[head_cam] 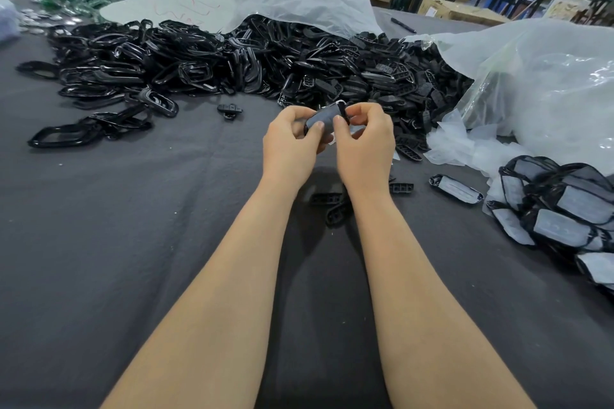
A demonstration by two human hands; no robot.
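Left hand (pixel 292 143): fingers curled, pinching black shell (pixel 321 117), held above desk (pixel 166 209), mid-frame. Right hand (pixel 365 139): fingers pinch its right end.
Risk: hold is small, shell may slip and drop among loose parts (pixel 335 209) under wrists.
Around: frame pile (pixel 133 60) at left, plastic bag (pixel 531 83) and wrapped pieces (pixel 558 209) at right. Nothing blocks hands.

A: What are the hands doing?
B: Left hand (pixel 292 139) and right hand (pixel 365 143) pinch a black casing (pixel 324 118) above the grey-clothed worktop (pixel 133 226).
A: And beyond?
B: A heap of black plastic parts (pixel 232 60) spills beside a clear plastic bag (pixel 531 83); wrapped pieces (pixel 558 209) lie at right.
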